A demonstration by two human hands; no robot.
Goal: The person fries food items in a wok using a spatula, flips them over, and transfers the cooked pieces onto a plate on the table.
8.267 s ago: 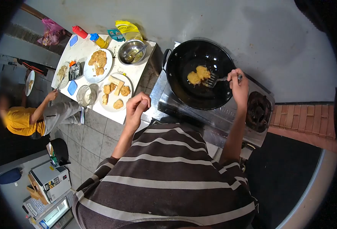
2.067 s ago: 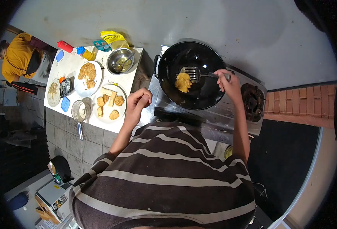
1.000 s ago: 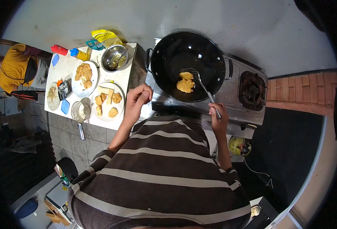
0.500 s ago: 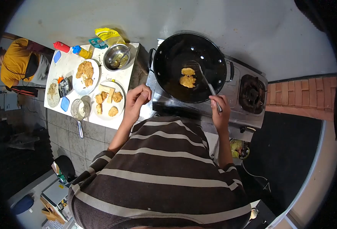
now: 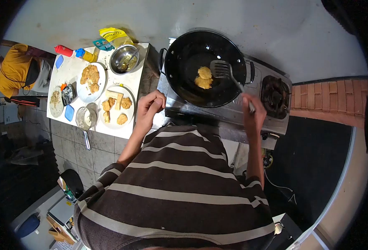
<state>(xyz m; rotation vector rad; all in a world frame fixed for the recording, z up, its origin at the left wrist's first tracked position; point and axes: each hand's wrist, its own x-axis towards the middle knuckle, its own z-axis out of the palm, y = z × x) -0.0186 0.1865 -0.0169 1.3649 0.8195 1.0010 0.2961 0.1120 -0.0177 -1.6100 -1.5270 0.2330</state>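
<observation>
In my right hand [image 5: 254, 112] is the handle of a slotted spatula [image 5: 220, 69], its metal head over the black wok [image 5: 184, 89] just right of the food. Two golden fried pieces [image 5: 203, 78] lie close together near the middle of the wok, in what looks like oil. My left hand [image 5: 151, 106] hangs between the white table and the stove, fingers curled in, with nothing seen in it. Nearest to it on the table is a white plate [image 5: 116, 88] with fried pieces and pale yellow blocks.
Under the wok is a steel gas stove [image 5: 257, 83] with a second burner [image 5: 275, 98] at right. The white table [image 5: 125, 132] holds another plate of fried food [image 5: 90, 79], a steel bowl [image 5: 123, 60], squeeze bottles and a saucepan [image 5: 85, 118]. A person in yellow [image 5: 19, 71] stands at far left.
My right hand has swung right with the spatula, and its head is now beside the fried pieces. The pieces sit closer together. My left hand has hardly moved.
</observation>
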